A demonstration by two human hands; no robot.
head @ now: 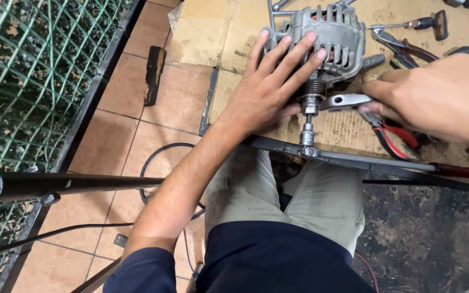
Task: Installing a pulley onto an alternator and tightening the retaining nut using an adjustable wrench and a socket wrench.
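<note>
**Alternator pulley nut being worked**

A ratchet handle [386, 163] with socket [306, 135] is being kept engaged on the pulley [311, 89] shaft at the counter [343, 127] edge. The alternator [332, 35] is being pressed down by the left hand [270, 87], fingers spread flat. A wrench [346, 101] is being gripped by the right hand [435, 95], fingers clenched. Tools should be kept square to prevent slipping.

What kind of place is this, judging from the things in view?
Probably a small repair workshop, perhaps for car parts. An alternator lies on cardboard under the left hand, the right hand holds a wrench to it, and red-handled pliers lie nearby.
</note>
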